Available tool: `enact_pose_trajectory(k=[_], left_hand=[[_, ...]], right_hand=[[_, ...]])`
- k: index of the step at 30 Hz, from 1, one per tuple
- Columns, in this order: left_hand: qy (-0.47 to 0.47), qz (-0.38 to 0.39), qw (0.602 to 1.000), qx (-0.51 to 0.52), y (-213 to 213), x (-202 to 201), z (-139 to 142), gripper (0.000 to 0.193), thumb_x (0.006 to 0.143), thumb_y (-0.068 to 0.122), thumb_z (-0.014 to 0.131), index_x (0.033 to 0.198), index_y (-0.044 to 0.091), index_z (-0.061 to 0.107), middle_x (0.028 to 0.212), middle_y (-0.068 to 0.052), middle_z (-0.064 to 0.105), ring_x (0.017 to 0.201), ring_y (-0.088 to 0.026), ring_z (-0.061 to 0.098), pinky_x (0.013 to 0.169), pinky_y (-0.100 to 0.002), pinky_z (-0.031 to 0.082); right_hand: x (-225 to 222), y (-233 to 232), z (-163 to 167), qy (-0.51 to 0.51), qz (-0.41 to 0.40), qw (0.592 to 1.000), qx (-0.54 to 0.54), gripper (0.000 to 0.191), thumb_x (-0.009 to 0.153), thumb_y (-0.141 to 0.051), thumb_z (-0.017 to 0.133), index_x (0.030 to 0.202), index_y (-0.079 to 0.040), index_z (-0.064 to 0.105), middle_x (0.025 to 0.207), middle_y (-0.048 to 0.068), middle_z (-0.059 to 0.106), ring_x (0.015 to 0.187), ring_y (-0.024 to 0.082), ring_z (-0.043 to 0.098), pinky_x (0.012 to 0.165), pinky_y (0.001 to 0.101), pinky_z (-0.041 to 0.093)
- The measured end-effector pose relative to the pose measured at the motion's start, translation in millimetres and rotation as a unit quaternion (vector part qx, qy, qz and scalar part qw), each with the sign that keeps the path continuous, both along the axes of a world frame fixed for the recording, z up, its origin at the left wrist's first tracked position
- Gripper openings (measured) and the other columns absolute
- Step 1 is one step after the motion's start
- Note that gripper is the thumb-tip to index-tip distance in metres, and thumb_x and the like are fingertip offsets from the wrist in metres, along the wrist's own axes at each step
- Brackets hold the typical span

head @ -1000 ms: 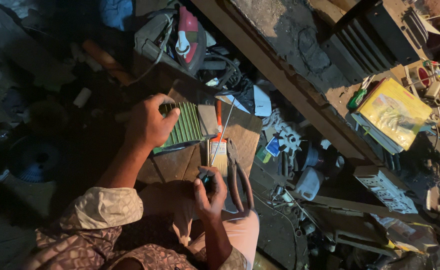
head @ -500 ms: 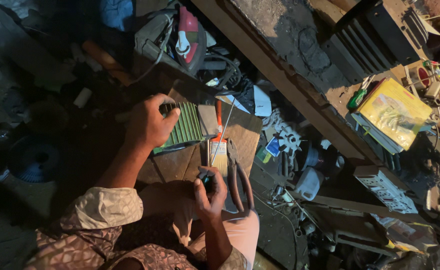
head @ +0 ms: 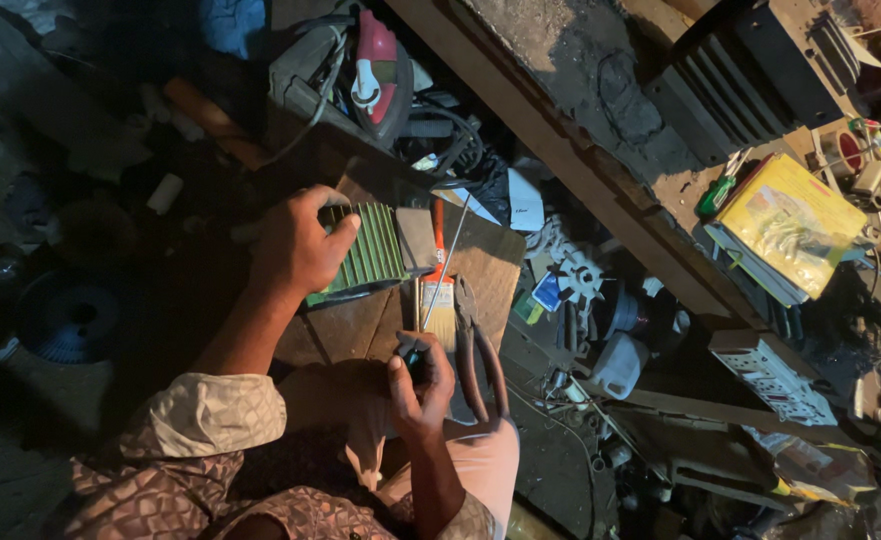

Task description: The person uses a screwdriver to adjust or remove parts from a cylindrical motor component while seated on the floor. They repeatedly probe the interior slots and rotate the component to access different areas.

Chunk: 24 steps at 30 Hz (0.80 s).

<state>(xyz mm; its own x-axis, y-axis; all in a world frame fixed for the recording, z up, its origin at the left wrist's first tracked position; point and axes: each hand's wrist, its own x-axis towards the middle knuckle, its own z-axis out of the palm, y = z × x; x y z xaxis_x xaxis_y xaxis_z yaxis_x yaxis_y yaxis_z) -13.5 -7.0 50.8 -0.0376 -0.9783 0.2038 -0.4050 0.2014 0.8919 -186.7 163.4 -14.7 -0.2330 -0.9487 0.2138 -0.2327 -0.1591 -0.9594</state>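
— Hands, from the left: what is each one doing?
— The left hand (head: 300,245) is curled over the near edge of a green ribbed block (head: 372,243), fingers pressed down on it. The block lies flat on the wooden tabletop (head: 485,262).
— And beside that?
— An orange-handled paintbrush (head: 438,290) lies just beside the block. Below it, the right hand (head: 420,385) is closed around a small dark tool. A thin rod (head: 447,262) seems to run up from it across the brush, though I cannot tell where its tip rests.
— So what stage is this?
— Bracing and positioning, I'd judge. Any work on the block calls for a firm left grip and a steady rod.
— Further right?
— Dark-handled pliers (head: 480,350) touching the right hand, and a yellow book (head: 790,220) well apart.
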Motion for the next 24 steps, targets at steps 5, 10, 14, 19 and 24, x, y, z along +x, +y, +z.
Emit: enact_pose_trajectory(k=[5, 10, 14, 19, 24], left_hand=[[0.005, 0.002, 1.0, 0.014, -0.8, -1.4, 0.3, 0.028, 0.088, 0.022, 0.072, 0.104, 0.0, 0.072, 0.094, -0.019, 0.075, 0.082, -0.031, 0.074, 0.072, -0.04, 0.057], [0.006, 0.005, 1.0, 0.028, 0.1, -1.2, 0.3, 0.027, 0.087, 0.023, 0.073, 0.103, 0.0, 0.072, 0.092, -0.019, 0.075, 0.081, -0.031, 0.074, 0.072, -0.04, 0.057], [0.012, 0.003, 1.0, 0.009, 0.1, -1.0, -0.2, 0.027, 0.087, 0.022, 0.073, 0.102, -0.001, 0.072, 0.091, -0.019, 0.075, 0.081, -0.031, 0.074, 0.072, -0.04, 0.057], [0.009, 0.004, 1.0, 0.004, -0.7, -1.2, -0.7, 0.027, 0.087, 0.022, 0.073, 0.102, -0.001, 0.072, 0.093, -0.021, 0.074, 0.083, -0.033, 0.074, 0.074, -0.04, 0.057], [0.016, 0.008, 1.0, -0.012, 0.4, -0.4, -1.5, 0.027, 0.086, 0.021, 0.073, 0.102, -0.001, 0.072, 0.095, -0.022, 0.074, 0.086, -0.035, 0.074, 0.076, -0.041, 0.056]], right_hand=[[-1.1, -0.2, 0.7, 0.019, -0.002, 1.0, -0.007, 0.02, 0.094, -0.001, 0.063, 0.114, 0.004, 0.064, 0.09, 0.002, 0.058, 0.083, 0.01, 0.053, 0.076, 0.0243, 0.045], [-0.3, -0.5, 1.8, -0.016, -0.011, 0.999, 0.031, 0.021, 0.093, -0.001, 0.064, 0.113, 0.004, 0.064, 0.088, 0.002, 0.058, 0.08, 0.01, 0.052, 0.071, 0.024, 0.043], [0.7, -0.7, 2.7, -0.011, -0.001, 1.0, 0.012, 0.02, 0.094, -0.002, 0.063, 0.114, 0.004, 0.064, 0.09, 0.003, 0.059, 0.083, 0.011, 0.053, 0.075, 0.0242, 0.044], [0.1, -1.4, 3.7, 0.025, 0.003, 1.0, -0.005, 0.019, 0.095, -0.003, 0.064, 0.113, 0.004, 0.064, 0.09, 0.003, 0.06, 0.085, 0.011, 0.055, 0.079, 0.0245, 0.046], [0.2, -1.1, 3.4, 0.02, -0.002, 1.0, 0.004, 0.021, 0.094, -0.003, 0.064, 0.114, 0.004, 0.064, 0.089, 0.003, 0.059, 0.084, 0.01, 0.054, 0.077, 0.0245, 0.045]])
